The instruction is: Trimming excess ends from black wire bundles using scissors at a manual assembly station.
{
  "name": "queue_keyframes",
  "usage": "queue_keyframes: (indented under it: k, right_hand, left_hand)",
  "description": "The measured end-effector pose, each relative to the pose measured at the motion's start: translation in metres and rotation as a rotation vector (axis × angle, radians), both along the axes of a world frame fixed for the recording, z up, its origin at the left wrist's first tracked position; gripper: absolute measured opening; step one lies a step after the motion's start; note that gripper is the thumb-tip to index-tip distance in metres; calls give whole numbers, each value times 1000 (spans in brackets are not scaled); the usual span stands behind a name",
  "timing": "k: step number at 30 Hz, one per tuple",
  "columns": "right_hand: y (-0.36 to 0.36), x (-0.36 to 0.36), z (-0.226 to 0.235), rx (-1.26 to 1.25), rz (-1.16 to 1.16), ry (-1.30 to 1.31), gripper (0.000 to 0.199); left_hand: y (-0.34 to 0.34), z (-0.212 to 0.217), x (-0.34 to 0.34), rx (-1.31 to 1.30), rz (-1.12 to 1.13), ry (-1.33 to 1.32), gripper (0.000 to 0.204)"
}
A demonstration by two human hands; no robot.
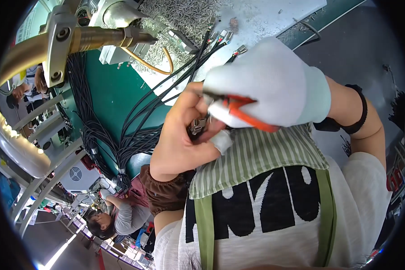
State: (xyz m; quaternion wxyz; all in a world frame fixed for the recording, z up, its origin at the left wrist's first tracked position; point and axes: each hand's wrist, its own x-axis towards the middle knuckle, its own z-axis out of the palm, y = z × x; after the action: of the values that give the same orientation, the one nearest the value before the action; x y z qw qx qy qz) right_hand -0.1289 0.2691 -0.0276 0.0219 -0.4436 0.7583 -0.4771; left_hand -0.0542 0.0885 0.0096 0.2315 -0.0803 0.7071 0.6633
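Note:
My right hand [270, 85], in a white glove, is closed around nippers [245, 114] with red-orange handles. Their dark jaws point at the fingers of my left hand [175, 141]; motion blur hides whether they touch anything. That bare hand, with a white wrap [222, 141] on the thumb, curls around small metal cable connectors [198, 125]. Black cables [139, 112] run up to its far side and across the work surface. Beyond the glove, several metal-ended cable plugs [222, 38] lie on a white board [292, 13].
Metal clippings [184, 15] are heaped on the board. A brass-coloured pipe with a nozzle [132, 37] and a thin yellow tube [166, 67] reach in from the left over the green mat [96, 74]. A thick cable bundle [76, 85] hangs there. A co-worker [126, 216] sits at lower left.

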Motion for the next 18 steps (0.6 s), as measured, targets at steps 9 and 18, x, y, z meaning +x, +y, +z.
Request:
queue_keyframes:
  k: [9,18]
  right_hand:
    - [12,-10,24,101,265,-1224,15]
    - [-1,24,5,-169,16,-384,13]
  left_hand:
    - [-14,-15,5,-675,-259,990,36]
    - [-9,-13,11,-95,28,443,17]
